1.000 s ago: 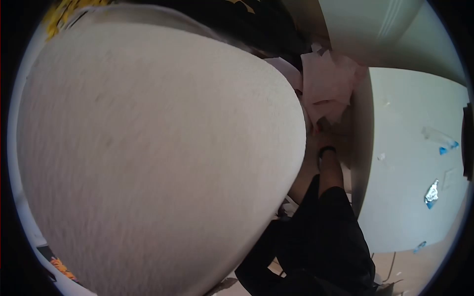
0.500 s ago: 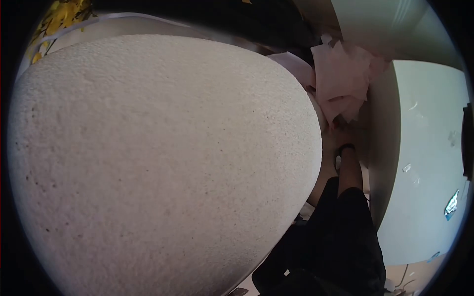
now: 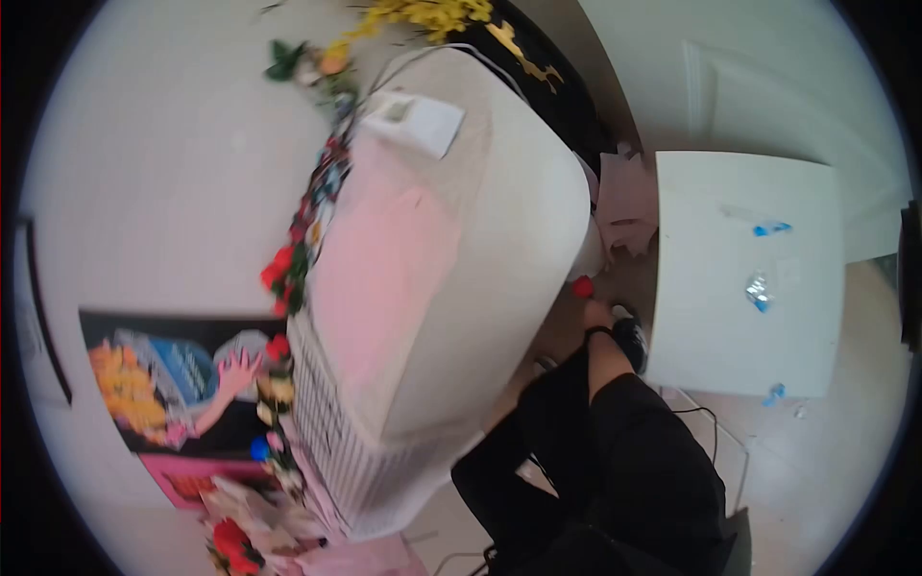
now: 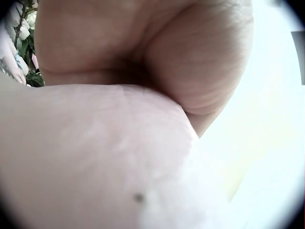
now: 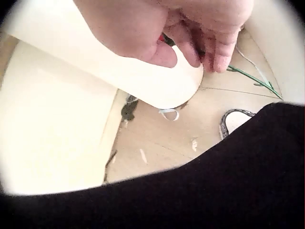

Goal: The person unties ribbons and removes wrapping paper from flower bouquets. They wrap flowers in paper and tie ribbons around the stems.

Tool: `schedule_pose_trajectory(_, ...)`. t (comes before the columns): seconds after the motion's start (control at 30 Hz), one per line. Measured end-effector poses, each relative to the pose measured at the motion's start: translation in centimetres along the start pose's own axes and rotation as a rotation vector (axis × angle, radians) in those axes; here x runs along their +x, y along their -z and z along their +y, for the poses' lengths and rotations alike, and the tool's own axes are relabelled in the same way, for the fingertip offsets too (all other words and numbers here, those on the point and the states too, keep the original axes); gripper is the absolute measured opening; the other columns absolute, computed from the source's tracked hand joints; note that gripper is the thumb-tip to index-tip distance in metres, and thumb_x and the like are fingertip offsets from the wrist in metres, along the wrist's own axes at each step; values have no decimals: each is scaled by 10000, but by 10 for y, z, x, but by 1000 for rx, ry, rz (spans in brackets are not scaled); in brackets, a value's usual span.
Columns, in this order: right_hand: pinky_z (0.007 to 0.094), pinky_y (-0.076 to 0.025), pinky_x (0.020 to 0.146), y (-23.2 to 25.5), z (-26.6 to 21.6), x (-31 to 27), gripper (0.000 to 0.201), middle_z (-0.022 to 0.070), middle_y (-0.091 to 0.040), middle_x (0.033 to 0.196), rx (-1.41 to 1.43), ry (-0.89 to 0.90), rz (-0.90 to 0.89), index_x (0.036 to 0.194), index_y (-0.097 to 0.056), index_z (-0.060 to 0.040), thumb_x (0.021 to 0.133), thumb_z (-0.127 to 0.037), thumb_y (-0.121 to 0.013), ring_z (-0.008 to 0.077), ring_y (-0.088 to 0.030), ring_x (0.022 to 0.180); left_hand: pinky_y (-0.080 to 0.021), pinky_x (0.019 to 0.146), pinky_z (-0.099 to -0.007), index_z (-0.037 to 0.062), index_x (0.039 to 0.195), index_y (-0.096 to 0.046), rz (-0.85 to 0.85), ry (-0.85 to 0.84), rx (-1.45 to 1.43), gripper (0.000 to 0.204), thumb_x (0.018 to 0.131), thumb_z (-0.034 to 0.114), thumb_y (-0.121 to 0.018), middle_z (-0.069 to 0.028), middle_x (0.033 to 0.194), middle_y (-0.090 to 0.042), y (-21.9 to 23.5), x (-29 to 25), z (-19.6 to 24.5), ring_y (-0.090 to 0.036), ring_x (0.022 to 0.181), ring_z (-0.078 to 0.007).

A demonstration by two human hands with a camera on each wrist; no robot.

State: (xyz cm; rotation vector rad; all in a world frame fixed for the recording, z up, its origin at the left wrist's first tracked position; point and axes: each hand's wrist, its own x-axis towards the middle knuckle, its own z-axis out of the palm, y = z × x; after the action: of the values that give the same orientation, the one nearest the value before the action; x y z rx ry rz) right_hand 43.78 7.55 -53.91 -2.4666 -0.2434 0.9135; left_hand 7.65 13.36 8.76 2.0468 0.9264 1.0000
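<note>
Low beside the table, in the head view, my right hand [image 3: 599, 315] has a red rose [image 3: 583, 286] at its fingers. From the right wrist, that hand [image 5: 176, 33] is seen with thumb and fingers curled; a little red shows between them and a green stem [image 5: 255, 78] sticks out past the fingertips. My left hand [image 4: 143, 43] presses down on a pale pink cloth surface [image 4: 95, 143] with a small dark spot. Its fingers are hidden, and the head view does not show it.
A pale table [image 3: 509, 250] bears a pink cloth [image 3: 375, 259], a white box [image 3: 423, 125] and a keyboard-like slatted panel [image 3: 327, 403]. Flowers [image 3: 283, 269] line its wall side. A white cabinet [image 3: 740, 336] with foil scraps stands opposite, with pink paper [image 3: 629, 202] between.
The head view has drawn back from the table, which filled most of it before. The red rose now shows clearly at my right hand, where only a speck of red showed earlier.
</note>
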Motion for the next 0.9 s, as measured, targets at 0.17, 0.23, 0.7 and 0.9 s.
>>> schedule_pose_trajectory(0.17,456,-501,855,22,4,-46,230,235,-602,1052,45,305,50,904,-686,-14,818,-188,-564,398,-612,956,-473,655,-370,59,847,-485,149,45,-119,322,800,297,-696,-33,722,-504,58,-150,42,-510,657,-150)
schedule_pose_trajectory(0.23,452,-500,842,71,-1,-91,218,235,-613,996,90,400,175,879,-686,-9,804,-174,-565,398,-610,937,-477,674,-321,24,860,-545,244,126,-148,337,762,285,-734,-54,771,-574,54,-170,46,-558,701,-171)
schedule_pose_trajectory(0.7,215,-448,673,332,-54,-501,125,46,-647,874,861,1330,-104,945,-682,4,852,-19,-602,70,-556,738,-470,618,-258,-9,869,-677,-219,109,-4,200,806,179,-699,-17,758,-645,-30,-172,53,-584,685,-89)
schedule_pose_trajectory(0.9,264,-489,716,313,-59,-558,153,103,-644,952,553,1632,-257,931,-692,-39,793,1,-640,179,-619,876,-494,636,-312,-7,883,-676,-117,56,-143,204,789,174,-684,-63,764,-662,-47,-175,31,-617,696,-138)
